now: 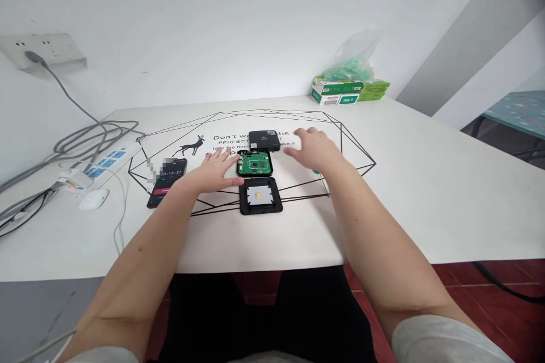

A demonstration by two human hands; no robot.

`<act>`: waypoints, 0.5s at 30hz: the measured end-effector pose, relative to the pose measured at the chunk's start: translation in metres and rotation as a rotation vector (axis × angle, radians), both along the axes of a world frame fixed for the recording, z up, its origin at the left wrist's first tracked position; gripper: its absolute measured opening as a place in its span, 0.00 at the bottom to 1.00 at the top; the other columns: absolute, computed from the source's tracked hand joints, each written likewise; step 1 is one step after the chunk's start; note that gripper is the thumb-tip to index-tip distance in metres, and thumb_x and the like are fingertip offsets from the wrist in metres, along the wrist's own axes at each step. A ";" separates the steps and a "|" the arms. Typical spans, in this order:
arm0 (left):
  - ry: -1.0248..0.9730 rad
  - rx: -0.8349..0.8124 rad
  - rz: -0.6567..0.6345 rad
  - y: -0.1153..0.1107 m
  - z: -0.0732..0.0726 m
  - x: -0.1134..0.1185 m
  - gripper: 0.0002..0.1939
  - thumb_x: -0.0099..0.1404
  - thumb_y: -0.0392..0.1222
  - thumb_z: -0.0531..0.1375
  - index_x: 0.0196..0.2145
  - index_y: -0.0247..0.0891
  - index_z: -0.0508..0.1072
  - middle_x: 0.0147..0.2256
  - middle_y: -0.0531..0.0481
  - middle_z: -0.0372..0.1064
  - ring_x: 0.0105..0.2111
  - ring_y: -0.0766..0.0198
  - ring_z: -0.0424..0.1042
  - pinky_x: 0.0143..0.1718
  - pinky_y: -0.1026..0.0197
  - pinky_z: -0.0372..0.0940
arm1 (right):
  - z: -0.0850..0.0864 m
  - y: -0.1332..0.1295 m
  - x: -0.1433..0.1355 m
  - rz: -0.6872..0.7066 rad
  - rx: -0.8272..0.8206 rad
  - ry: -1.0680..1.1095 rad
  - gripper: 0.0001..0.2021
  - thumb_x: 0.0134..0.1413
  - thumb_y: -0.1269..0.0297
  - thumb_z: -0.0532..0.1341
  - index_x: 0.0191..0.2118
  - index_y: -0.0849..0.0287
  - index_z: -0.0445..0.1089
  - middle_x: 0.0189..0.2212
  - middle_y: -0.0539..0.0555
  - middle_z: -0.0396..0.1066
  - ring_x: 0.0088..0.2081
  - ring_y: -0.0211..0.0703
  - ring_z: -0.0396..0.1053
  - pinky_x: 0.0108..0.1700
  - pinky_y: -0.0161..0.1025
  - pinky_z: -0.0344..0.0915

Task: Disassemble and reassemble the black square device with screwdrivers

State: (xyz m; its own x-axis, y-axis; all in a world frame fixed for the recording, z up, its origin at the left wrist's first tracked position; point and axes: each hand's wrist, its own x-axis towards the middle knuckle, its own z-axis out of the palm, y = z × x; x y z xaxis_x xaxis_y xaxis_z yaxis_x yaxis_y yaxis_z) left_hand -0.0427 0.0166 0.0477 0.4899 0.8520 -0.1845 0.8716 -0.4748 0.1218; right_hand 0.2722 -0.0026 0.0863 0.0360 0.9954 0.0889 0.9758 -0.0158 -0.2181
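two open hands flank a dismantled little black box

at far left a power strip [111, 159] and a white mouse [94, 199] lie among grey cables, clear of the work. a phone [167, 181] beside them shows a running timer, screen up where it can be read. the left hand [213, 173] rests flat on the table [426, 193], fingers spread, thumb just beside the green circuit board [254, 164], seemingly steadying it. three parts lie in a row: black lid [264, 140] farthest, board in the middle, open case base [260, 196] nearest, each with room to lift. the right hand [317, 150] hovers open, holding nothing, just right of the lid. a tissue pack [349, 91] sits at the table's back edge.
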 end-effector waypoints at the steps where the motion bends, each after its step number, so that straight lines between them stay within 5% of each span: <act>1: 0.001 0.035 0.035 0.003 0.001 -0.003 0.47 0.79 0.73 0.48 0.82 0.41 0.53 0.83 0.38 0.37 0.83 0.36 0.34 0.80 0.34 0.40 | -0.001 0.004 0.010 -0.118 -0.052 -0.023 0.33 0.72 0.45 0.60 0.72 0.62 0.66 0.69 0.75 0.68 0.67 0.72 0.68 0.62 0.58 0.70; 4: 0.037 0.178 0.170 0.011 0.001 -0.014 0.37 0.82 0.58 0.46 0.79 0.36 0.61 0.81 0.36 0.48 0.82 0.35 0.41 0.79 0.34 0.44 | -0.007 0.017 0.035 -0.266 -0.253 -0.039 0.31 0.70 0.45 0.62 0.68 0.62 0.70 0.64 0.73 0.74 0.62 0.68 0.74 0.57 0.54 0.72; 8: 0.133 0.219 0.239 0.017 -0.005 -0.021 0.30 0.78 0.52 0.53 0.70 0.38 0.73 0.77 0.34 0.59 0.80 0.28 0.45 0.77 0.27 0.43 | -0.022 0.031 0.048 -0.219 -0.322 -0.044 0.26 0.68 0.51 0.66 0.63 0.65 0.75 0.58 0.73 0.79 0.58 0.63 0.78 0.52 0.49 0.74; 15: 0.090 0.259 0.248 0.022 -0.015 -0.019 0.26 0.79 0.49 0.54 0.65 0.39 0.79 0.70 0.34 0.69 0.77 0.33 0.53 0.77 0.31 0.47 | -0.028 0.034 0.035 -0.103 -0.377 -0.063 0.28 0.63 0.52 0.70 0.62 0.65 0.76 0.54 0.71 0.81 0.50 0.60 0.81 0.49 0.50 0.76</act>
